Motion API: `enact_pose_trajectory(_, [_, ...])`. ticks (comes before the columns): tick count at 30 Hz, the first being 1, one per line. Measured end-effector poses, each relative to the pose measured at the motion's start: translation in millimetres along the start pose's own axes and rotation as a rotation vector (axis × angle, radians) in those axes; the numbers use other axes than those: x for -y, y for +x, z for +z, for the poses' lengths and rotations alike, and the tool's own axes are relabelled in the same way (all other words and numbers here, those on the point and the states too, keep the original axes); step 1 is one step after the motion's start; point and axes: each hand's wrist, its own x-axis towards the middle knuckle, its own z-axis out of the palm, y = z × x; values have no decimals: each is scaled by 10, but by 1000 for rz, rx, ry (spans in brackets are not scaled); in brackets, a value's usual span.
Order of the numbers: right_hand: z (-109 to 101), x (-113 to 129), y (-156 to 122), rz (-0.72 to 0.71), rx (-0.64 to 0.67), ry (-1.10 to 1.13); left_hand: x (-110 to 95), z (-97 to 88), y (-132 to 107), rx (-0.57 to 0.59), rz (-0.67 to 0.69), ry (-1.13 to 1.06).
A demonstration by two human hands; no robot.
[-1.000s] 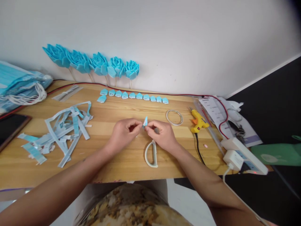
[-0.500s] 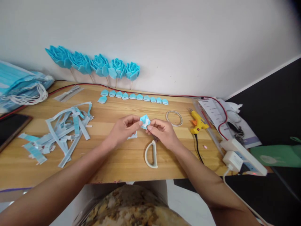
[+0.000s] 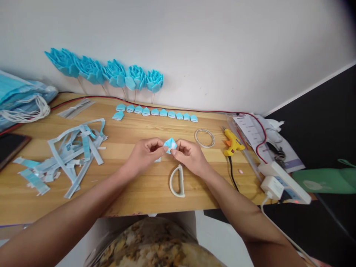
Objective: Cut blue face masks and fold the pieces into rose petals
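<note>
At the centre of an imagined dial, a folded blue fabric piece (image 3: 170, 144) hangs above the wooden tabletop (image 3: 130, 200) between both hands, its white inner patch facing the wearer. The left hand (image 3: 146, 154) pinches it at 9 o'clock between thumb and fingertips; the right hand (image 3: 190, 157) pinches it at 3 o'clock, thumb in front, its other fingers curled. The folds seem held by fingertip pressure alone, so a slackened thumb on either side could let them spring open, and an uneven pull could skew the point that faces 12 o'clock. A pale D-shaped handle (image 3: 182, 181) lies near 6 o'clock, where a dropped right wrist could knock it. A small scrap (image 3: 158, 160) shows around 7 o'clock beside the left hand, and might cling to the fingers. The row of folded pieces (image 3: 155, 112), running from 10 to 1 o'clock, looks light enough for a careless reach to scatter. At 3 o'clock, past the tape ring (image 3: 197, 142), rests a yellow glue gun (image 3: 233, 144); whether it is hot cannot be told, but brushing its nozzle could burn.
</note>
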Motion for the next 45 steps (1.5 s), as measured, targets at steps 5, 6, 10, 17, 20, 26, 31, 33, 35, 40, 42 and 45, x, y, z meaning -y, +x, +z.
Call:
enact_pose_trajectory(5, [-13,25,0,9,18,62,-12,-24,-4,20,-29,-34])
enact_pose_trajectory(6, [-18,30,1,15,25,77,-9,-26,-3,22,-28,-31])
enact_pose_trajectory(10, [-42,45,0,83,70,117,4,-31,8,-5,-6,4])
enact_pose_trajectory(17, [-39,55,-2,89,3,102,40,-25,25,-98,53,47])
enact_pose_trajectory(20, [-28,57,-6,75,-55,65,61,-11,2,-235,133,59])
enact_pose_trajectory(26, [1,64,-12,-4,-113,-57,72,42,-58,-195,266,322])
enact_pose_trajectory(31, [16,78,-12,-49,-119,-137,76,51,-55,-167,288,433])
enact_pose_trajectory(33, [21,78,-14,-67,-132,-175,77,49,-56,-165,298,457])
enact_pose_trajectory(35, [27,71,-18,-99,-145,-212,82,47,-60,-165,303,469])
enact_pose_trajectory(40, [34,46,-21,-173,-152,-306,104,48,-56,-162,296,466])
enact_pose_trajectory(42, [32,41,-21,-180,-153,-319,106,48,-49,-165,299,446])
enact_pose_trajectory(45, [30,45,-24,-183,-150,-319,101,47,-44,-166,298,423])
